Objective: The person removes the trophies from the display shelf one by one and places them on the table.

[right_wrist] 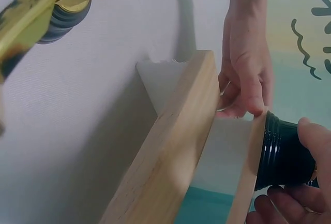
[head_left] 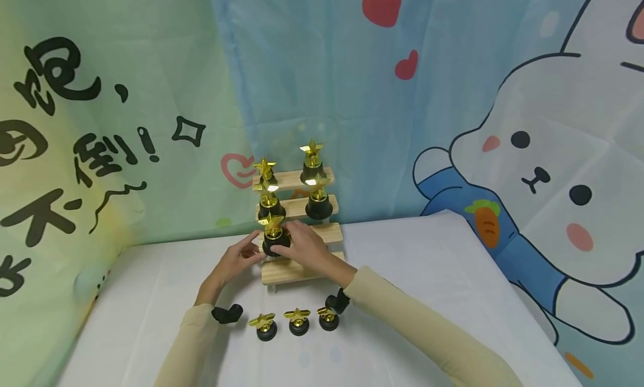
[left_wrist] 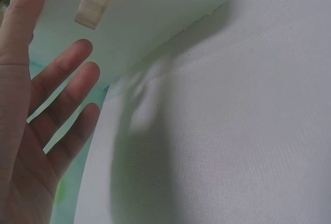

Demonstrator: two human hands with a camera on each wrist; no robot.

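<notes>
A small gold-star trophy with a black base stands upright at the left end of the third tier down of a wooden stepped rack. My right hand grips its base; the right wrist view shows thumb and fingers about the black base, flush with the wooden tier. On the left, my left hand has its thumb at the tier's end. Its other fingers are spread and loosely bent, holding nothing, beside the rack's white side support.
Two trophies stand on the top tier and two on the second. Three more trophies are lined up on the white tablecloth in front. A printed cloth backdrop hangs close behind the rack.
</notes>
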